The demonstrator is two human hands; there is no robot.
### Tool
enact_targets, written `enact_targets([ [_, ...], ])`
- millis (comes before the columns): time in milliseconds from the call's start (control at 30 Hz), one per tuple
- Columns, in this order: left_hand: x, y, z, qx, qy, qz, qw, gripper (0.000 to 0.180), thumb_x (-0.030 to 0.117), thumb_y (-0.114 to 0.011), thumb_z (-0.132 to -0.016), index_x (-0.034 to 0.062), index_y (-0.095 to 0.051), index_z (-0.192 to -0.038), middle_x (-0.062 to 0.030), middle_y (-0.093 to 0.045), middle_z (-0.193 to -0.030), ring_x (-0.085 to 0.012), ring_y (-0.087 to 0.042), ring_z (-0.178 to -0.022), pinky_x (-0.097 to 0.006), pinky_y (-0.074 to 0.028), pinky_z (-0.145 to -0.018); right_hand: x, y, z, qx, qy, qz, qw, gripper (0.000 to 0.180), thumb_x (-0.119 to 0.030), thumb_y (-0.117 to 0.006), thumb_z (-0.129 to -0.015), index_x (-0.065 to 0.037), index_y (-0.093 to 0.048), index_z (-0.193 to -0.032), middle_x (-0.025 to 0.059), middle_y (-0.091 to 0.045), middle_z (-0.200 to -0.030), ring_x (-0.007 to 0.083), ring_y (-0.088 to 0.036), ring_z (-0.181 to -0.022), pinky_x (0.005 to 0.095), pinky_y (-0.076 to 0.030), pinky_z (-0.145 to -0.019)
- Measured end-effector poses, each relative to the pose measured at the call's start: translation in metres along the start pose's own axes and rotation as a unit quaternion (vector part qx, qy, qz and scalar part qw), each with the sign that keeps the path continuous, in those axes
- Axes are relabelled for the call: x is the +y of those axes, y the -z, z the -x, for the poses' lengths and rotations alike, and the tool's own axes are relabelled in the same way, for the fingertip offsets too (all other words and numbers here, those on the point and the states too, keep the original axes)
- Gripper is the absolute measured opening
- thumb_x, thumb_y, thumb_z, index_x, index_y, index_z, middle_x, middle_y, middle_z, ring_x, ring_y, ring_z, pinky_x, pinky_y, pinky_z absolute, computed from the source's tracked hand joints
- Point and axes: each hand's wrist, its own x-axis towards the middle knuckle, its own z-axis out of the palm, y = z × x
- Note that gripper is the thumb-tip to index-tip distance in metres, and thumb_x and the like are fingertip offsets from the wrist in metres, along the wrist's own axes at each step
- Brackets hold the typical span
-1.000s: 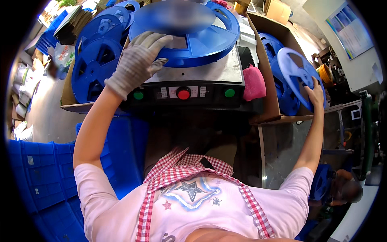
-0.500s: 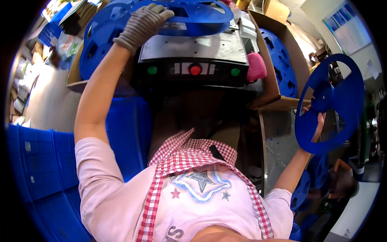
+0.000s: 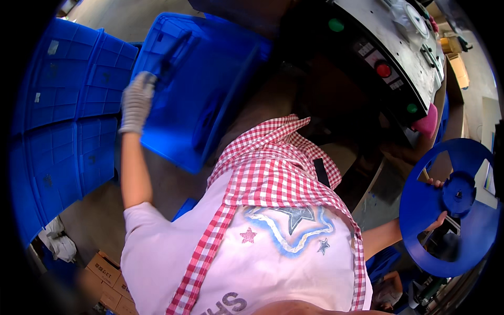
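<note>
The right hand [image 3: 436, 202] is bare and holds a large blue plastic reel [image 3: 454, 210] at the far right of the view. The fingers [image 3: 434, 182] curl over the reel's near edge beside a spoke opening, and the thumb side sits lower on the face. The reel stands roughly on edge, tilted, with its round hub [image 3: 458, 193] facing the camera and open segments between the spokes. It is held clear of the machine, out to the person's right side.

The left hand [image 3: 136, 102] wears a grey knitted glove. It reaches up and to the left and rests against the rim of a blue plastic crate [image 3: 205, 100], near a dark handle slot. Whether its fingers are closed round the rim or merely laid flat on it cannot be told; they are hidden behind the glove's back.

Further blue crates [image 3: 63, 115] are stacked to the left of that one, touching it. Below them lie brown cardboard boxes [image 3: 105, 273] and a pale crumpled rag [image 3: 58, 244].

At upper right stands a dark machine panel [image 3: 388, 58] with a green button [image 3: 336, 24], a red button [image 3: 384, 70] and a second green button [image 3: 412, 108]. A pink object [image 3: 428, 123] sits just below the panel's lower corner.

The person wears a pale shirt and a red-and-white checked apron [image 3: 273, 173].
</note>
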Motion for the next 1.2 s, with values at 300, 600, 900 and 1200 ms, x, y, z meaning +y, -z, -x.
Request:
enact_targets([
  [300, -0.119, -0.263, 0.100, -0.224, 0.207, 0.052, 0.951, 0.025, 0.012, -0.048, -0.089, 0.0170, -0.065, -0.107, -0.0183, -0.066, -0.107, -0.0384, -0.059, -0.106, -0.044, -0.048, -0.090, 0.032, -0.047, -0.016, -0.016, -0.053, 0.014, 0.998, 0.063, -0.038, -0.049, -0.091, 0.009, -0.037, -0.131, 0.0213, -0.050, -0.116, 0.0344, -0.051, -0.114, 0.0440, -0.042, -0.101],
  [600, -0.081, -0.241, 0.058, -0.333, 0.169, -0.103, 0.922, 0.037, 0.018, -0.059, -0.085, 0.0090, -0.053, -0.120, -0.0210, -0.060, -0.114, -0.0408, -0.058, -0.107, -0.048, -0.049, -0.090, 0.038, -0.067, -0.027, 0.014, -0.047, 0.043, 0.998, 0.057, -0.041, -0.047, -0.093, 0.002, -0.043, -0.130, 0.0168, -0.051, -0.117, 0.0325, -0.051, -0.114, 0.0456, -0.044, -0.097],
  [900, 0.206, -0.011, -0.268, 0.169, -0.254, 0.059, 0.950, 0.062, 0.031, -0.066, -0.086, 0.0048, -0.041, -0.137, -0.0215, -0.059, -0.119, -0.0378, -0.059, -0.108, -0.045, -0.047, -0.092, 0.039, -0.082, -0.034, 0.079, 0.002, 0.026, 0.997, 0.057, -0.038, -0.048, -0.094, 0.003, -0.040, -0.132, 0.0181, -0.052, -0.116, 0.0318, -0.055, -0.109, 0.0442, -0.047, -0.093],
  [1200, 0.237, -0.093, -0.429, -0.282, 0.159, -0.139, 0.936, 0.117, 0.079, -0.049, -0.075, 0.0086, 0.004, -0.152, -0.0149, -0.003, -0.159, -0.0328, -0.010, -0.146, -0.053, -0.020, -0.114, 0.023, -0.031, -0.006, 0.152, 0.062, 0.080, 0.983, 0.061, -0.036, -0.057, -0.088, 0.001, -0.039, -0.133, 0.0200, -0.052, -0.111, 0.0297, -0.056, -0.104, 0.0375, -0.050, -0.090],
])
